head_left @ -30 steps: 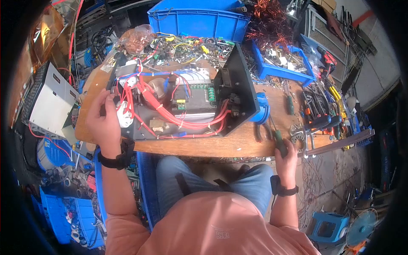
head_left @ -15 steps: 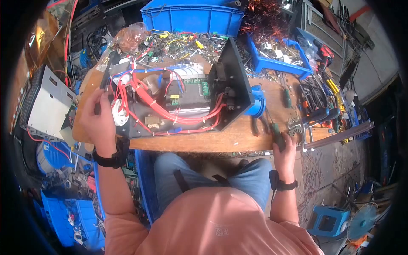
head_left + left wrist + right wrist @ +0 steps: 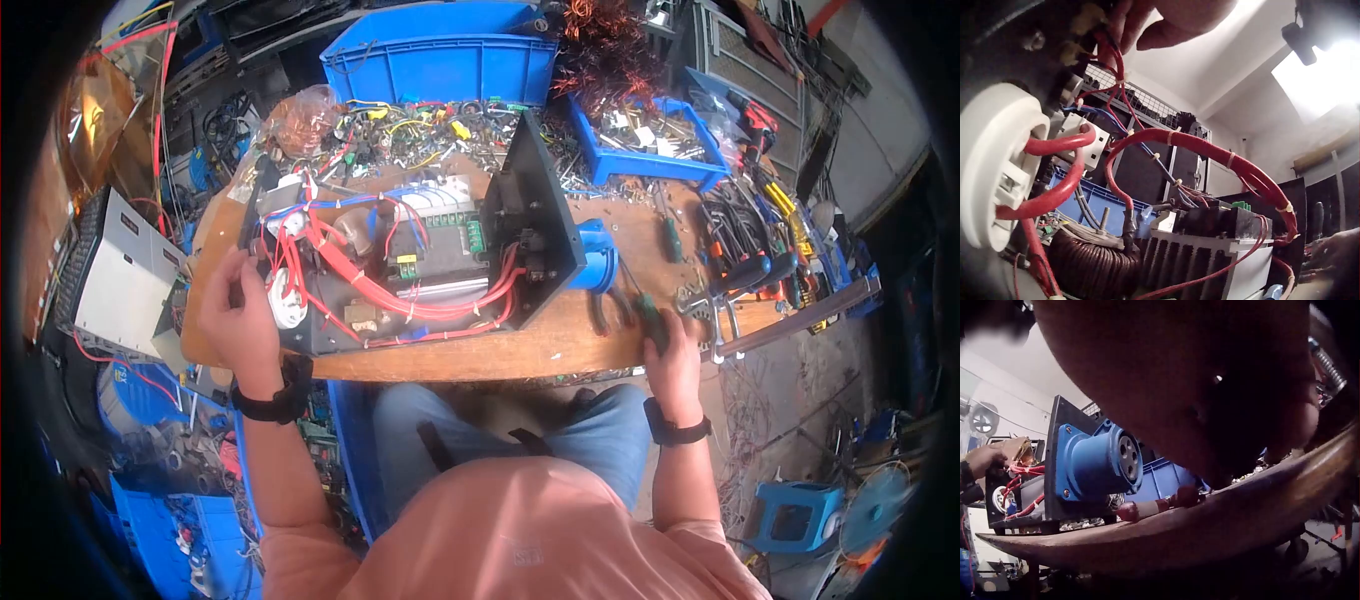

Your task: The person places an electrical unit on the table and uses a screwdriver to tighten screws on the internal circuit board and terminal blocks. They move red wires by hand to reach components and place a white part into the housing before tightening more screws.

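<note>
A black metal chassis [image 3: 400, 343] lies open on the wooden table, with thick red wires [image 3: 365, 282], a green-edged terminal block and a white round fitting [image 3: 288, 300] inside. My left hand [image 3: 238, 318] is at its left end, fingers curled. In the left wrist view the fingers [image 3: 1169, 31] pinch around thin red wires [image 3: 1116, 59] by the dark panel; the fingertips are partly hidden. At the table's front edge, my right hand [image 3: 675, 362] grips the green handle of a screwdriver [image 3: 651, 322], its shaft pointing away. A blue socket [image 3: 1100, 464] sticks out of the chassis's right panel.
Pliers [image 3: 608, 312] lie left of the screwdriver. Another green-handled screwdriver [image 3: 671, 240] lies farther back. Hand tools [image 3: 745, 235] crowd the right side. Loose scrap [image 3: 410, 135] covers the back, with a large blue bin [image 3: 445, 72] and a blue tray [image 3: 655, 168] behind.
The head view shifts slightly, so the table sits a little differently in frame. Both hands keep nearly the same places, the right still holding the screwdriver.
</note>
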Demonstrator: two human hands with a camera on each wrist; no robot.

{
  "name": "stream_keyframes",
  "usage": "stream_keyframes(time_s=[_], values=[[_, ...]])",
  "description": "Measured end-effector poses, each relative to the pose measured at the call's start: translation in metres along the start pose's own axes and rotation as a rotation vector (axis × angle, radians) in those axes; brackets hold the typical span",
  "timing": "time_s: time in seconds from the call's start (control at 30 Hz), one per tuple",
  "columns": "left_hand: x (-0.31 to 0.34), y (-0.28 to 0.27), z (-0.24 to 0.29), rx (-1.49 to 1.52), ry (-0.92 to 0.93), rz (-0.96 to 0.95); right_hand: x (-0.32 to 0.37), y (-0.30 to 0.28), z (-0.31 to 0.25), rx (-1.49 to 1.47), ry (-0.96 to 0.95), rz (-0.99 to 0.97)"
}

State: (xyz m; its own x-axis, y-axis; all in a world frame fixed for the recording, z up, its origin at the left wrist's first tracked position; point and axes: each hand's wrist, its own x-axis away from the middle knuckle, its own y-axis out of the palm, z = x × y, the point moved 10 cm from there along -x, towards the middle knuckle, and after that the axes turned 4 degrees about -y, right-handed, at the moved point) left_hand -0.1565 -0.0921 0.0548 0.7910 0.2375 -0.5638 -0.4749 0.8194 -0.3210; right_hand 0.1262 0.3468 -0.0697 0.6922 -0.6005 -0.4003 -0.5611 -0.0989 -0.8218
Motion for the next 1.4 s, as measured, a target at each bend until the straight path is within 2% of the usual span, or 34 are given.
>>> stream_keyframes(time_s=[0.27,0.37,0.47,0.57,0.7,0.73,0.9,1.03,1.2,1.3,1.4], values=[[-0.002,0.001,-0.002,0.0,0.013,-0.023,-0.011,0.006,0.004,0.039,-0.047,-0.062],[-0.003,0.003,0.004,0.036,0.007,-0.136,-0.012,0.005,0.005,0.047,-0.04,-0.067],[-0.009,0.007,0.038,-0.015,0.259,-0.277,-0.012,0.003,0.004,0.064,-0.053,-0.042],[-0.005,0.025,0.087,-0.157,0.329,-0.581,-0.01,0.004,0.007,0.063,-0.045,-0.039],[0.0,0.063,0.133,-0.37,0.552,-0.791,-0.008,0.004,0.005,0.107,-0.018,-0.043],[0.0,0.073,0.14,-0.363,0.762,-0.775,-0.009,0.004,0.005,0.093,-0.022,-0.045],[-0.003,0.14,0.126,-0.624,0.665,-1.006,-0.008,0.006,0.013,0.068,-0.021,-0.044],[0.016,0.149,0.128,-0.676,0.621,-1.115,-0.005,-0.005,0.014,0.008,-0.054,0.034],[0.017,0.104,0.151,-0.342,0.729,-1.023,-0.006,-0.028,0.013,-0.105,0.005,0.139],[0.0,0.055,0.15,-0.199,0.617,-0.812,-0.005,-0.05,-0.008,-0.1,-0.058,0.292],[-0.016,0.015,0.119,-0.143,0.544,-0.631,-0.005,-0.081,-0.036,-0.123,-0.144,0.406]])
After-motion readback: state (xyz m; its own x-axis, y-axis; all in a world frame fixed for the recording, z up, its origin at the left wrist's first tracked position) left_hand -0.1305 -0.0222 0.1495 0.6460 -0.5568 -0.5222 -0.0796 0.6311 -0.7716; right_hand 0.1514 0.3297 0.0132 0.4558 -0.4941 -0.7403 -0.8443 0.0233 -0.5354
